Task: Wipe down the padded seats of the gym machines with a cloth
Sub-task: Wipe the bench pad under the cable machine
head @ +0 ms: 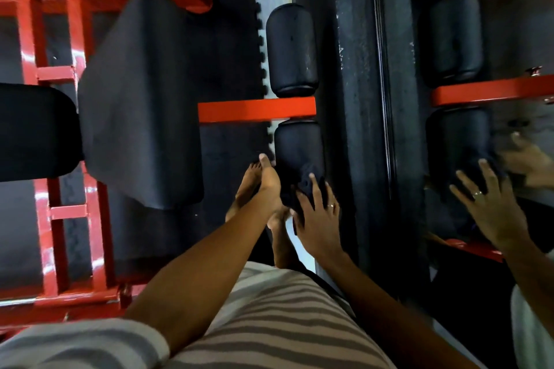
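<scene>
Below the red bar [256, 110], mirror [515, 24] right, seat [141, 99] left, right hand [317, 219] spread on cloth [302, 186] over roller pad [298, 144], left hand [269, 186] against pad's side, grip unclear.

Loose shirt of soft fabric in broad cream and grey horizontal stripes [284, 323], filling the bottom of the view across the torso. Short striped sleeve [81, 344] of the same fabric on the left arm, ending in a thick rounded hem above the elbow. Forearms uncovered from there to the wrists. 1 thin silver-coloured ring [330, 205] on the 4th finger of the right hand [317, 219]. 2 bare feet [247, 186] on the floor below, unshod.
</scene>
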`<action>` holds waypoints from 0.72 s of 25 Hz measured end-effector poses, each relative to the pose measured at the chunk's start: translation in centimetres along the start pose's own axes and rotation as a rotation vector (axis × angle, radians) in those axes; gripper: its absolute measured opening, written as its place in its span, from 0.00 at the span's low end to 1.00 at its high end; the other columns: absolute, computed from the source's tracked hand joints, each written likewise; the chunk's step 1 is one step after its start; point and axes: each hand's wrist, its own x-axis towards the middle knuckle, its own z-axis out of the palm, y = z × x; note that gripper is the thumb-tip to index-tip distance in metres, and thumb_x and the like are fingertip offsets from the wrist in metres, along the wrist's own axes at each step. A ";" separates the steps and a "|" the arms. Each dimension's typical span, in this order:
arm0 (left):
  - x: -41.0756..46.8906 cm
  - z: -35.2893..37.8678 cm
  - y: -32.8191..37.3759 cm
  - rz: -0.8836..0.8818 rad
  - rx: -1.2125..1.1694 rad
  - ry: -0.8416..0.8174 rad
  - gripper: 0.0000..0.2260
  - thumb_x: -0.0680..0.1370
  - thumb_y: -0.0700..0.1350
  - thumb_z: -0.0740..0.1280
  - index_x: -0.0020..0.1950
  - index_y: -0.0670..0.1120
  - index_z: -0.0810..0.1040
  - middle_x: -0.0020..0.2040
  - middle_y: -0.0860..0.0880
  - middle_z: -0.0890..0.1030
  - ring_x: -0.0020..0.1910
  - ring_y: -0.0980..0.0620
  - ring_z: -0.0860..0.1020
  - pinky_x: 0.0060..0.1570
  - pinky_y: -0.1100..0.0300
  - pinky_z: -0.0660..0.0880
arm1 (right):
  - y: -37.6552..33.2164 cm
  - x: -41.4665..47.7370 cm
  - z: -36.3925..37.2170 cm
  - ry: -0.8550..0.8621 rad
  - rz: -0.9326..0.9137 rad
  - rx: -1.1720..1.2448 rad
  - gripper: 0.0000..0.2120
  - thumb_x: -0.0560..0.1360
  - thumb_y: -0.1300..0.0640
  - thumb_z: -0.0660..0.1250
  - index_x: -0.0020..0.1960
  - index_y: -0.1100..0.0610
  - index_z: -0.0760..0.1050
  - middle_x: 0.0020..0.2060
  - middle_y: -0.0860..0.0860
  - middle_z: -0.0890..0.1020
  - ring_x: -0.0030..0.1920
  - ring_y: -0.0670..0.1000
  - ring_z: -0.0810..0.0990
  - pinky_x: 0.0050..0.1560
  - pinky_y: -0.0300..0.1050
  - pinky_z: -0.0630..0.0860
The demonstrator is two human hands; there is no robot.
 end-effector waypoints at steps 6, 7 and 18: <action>-10.9 -0.2 1.7 0.047 -0.092 -0.171 0.38 0.74 0.76 0.57 0.75 0.52 0.70 0.69 0.48 0.76 0.67 0.43 0.75 0.63 0.45 0.74 | -1.1 9.8 -2.7 -0.042 0.013 0.020 0.32 0.76 0.48 0.70 0.78 0.42 0.65 0.82 0.52 0.54 0.79 0.65 0.57 0.70 0.67 0.63; -8.9 -0.1 1.1 0.072 -0.089 -0.154 0.45 0.67 0.81 0.58 0.75 0.53 0.71 0.70 0.47 0.76 0.66 0.43 0.76 0.65 0.44 0.74 | -1.2 11.0 -3.2 -0.031 0.014 0.030 0.30 0.78 0.50 0.68 0.78 0.42 0.65 0.82 0.51 0.55 0.79 0.65 0.57 0.71 0.67 0.63; -1.1 -0.4 0.0 0.014 -0.005 -0.072 0.54 0.51 0.87 0.56 0.64 0.52 0.82 0.61 0.45 0.83 0.60 0.43 0.81 0.61 0.45 0.76 | 1.0 3.7 -1.4 0.039 -0.033 0.079 0.42 0.71 0.50 0.76 0.81 0.46 0.61 0.81 0.45 0.59 0.79 0.54 0.61 0.72 0.54 0.62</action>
